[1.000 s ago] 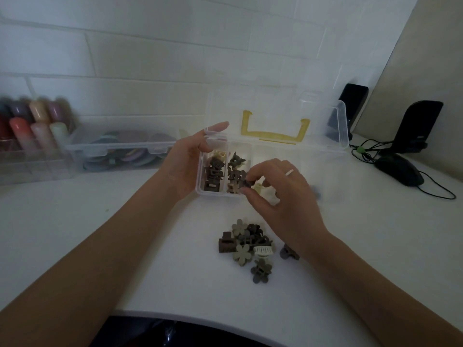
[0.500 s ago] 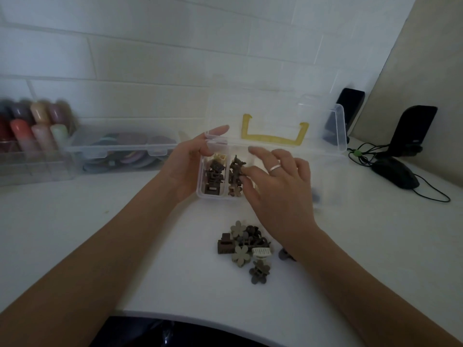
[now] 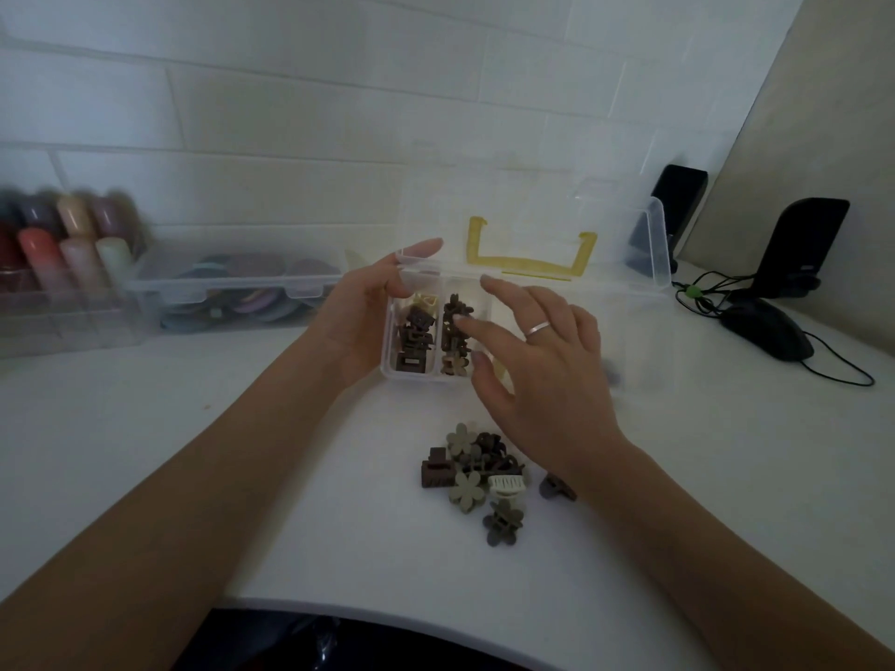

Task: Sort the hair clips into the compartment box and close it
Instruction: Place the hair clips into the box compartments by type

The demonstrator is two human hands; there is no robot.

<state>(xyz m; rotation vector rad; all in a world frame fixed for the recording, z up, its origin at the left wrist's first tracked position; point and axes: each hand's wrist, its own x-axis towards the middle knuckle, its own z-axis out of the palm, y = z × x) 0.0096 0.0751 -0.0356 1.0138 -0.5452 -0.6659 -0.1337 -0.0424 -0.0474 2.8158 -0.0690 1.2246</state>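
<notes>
A clear compartment box (image 3: 644,331) stands open on the white table, its lid (image 3: 649,244) with a yellow handle (image 3: 530,263) tilted back against the wall. Brown rectangular clips (image 3: 414,339) fill its leftmost compartment; flower clips (image 3: 455,346) fill the one beside it. My left hand (image 3: 361,312) holds the box's left end. My right hand (image 3: 537,365) hovers over the box with fingers spread and nothing in it, a ring on one finger. A pile of loose clips (image 3: 477,472) lies in front of the box, below my right wrist.
A clear tub of coloured discs (image 3: 227,293) and a rack of coloured bottles (image 3: 63,249) stand at the left against the wall. A black mouse (image 3: 767,329) with its cable and two black speakers (image 3: 801,244) are at the right. The table's curved front edge is near me.
My right hand pinched a small clip over the box a second ago. It has let the clip go into the box and now has its fingers spread. The left hand stays put.
</notes>
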